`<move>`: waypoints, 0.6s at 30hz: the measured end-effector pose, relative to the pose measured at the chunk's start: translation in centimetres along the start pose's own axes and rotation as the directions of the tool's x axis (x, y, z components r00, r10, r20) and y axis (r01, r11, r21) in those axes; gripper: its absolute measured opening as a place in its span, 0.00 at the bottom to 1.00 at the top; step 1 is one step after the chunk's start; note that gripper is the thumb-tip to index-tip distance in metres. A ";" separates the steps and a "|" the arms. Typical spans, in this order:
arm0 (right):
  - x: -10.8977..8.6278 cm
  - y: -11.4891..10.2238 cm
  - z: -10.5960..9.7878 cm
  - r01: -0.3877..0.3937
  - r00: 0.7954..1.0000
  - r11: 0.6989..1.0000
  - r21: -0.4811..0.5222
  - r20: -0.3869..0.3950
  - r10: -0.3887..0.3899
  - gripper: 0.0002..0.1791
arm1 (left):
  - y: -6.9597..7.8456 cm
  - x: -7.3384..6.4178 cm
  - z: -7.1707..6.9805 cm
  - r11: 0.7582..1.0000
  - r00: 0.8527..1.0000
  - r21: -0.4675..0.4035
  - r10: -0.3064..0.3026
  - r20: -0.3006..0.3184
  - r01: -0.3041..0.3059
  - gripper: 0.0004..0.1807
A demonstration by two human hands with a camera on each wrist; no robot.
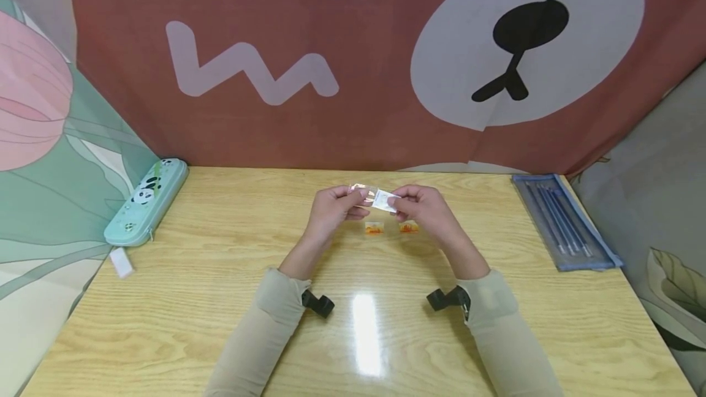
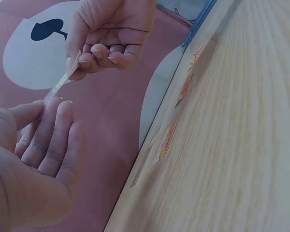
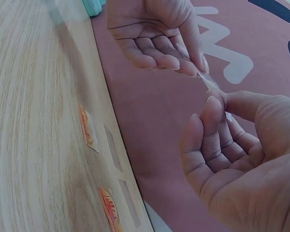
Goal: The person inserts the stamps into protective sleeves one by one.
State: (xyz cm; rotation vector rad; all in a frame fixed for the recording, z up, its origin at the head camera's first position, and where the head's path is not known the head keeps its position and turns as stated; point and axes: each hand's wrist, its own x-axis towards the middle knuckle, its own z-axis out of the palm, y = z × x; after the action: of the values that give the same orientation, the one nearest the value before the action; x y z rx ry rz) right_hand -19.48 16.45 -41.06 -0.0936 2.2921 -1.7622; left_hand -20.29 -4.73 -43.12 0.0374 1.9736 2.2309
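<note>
Close over the far half of the table, both hands hold a small flat packet between them. My left hand (image 1: 333, 208) pinches its clear, shiny plastic film (image 1: 361, 189) between thumb and fingers. The white, faintly printed piece (image 1: 383, 200) at the other end is pinched by my right hand (image 1: 429, 208). Seen edge-on in the left wrist view, film and white piece form one thin line from hand to hand. Below the hands lie two small orange-printed pieces, a left one (image 1: 374, 228) and a right one (image 1: 409, 227).
A mint panda pencil case (image 1: 148, 201) lies at the left edge, with a white block (image 1: 121, 262) in front of it. On the right is a blue-edged clear pouch (image 1: 565, 222) holding several thin sticks. A printed cloth (image 1: 375, 115) hangs behind the wooden table (image 1: 193, 323).
</note>
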 end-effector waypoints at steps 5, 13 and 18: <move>0.0 0.0 0.1 0.003 1.000 1.000 0.000 -0.001 -0.003 0.16 | -0.1 0.2 0.0 1.000 1.000 0.005 0.003 0.002 -0.003 0.13; 0.0 0.2 0.0 0.031 0.999 0.999 0.016 -0.024 -0.031 0.16 | 0.1 0.1 0.1 0.999 0.999 0.042 -0.016 0.040 0.014 0.15; 0.1 0.2 -0.1 0.057 0.998 0.997 0.046 -0.025 -0.056 0.15 | 0.0 0.1 0.0 1.000 0.999 0.022 -0.018 0.037 0.018 0.15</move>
State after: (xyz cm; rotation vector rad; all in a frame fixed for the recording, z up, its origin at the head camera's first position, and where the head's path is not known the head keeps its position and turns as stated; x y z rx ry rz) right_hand -19.54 16.56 -41.28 -0.1314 2.2843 -1.8530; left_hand -20.39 -4.68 -43.16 0.0630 1.9705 2.1822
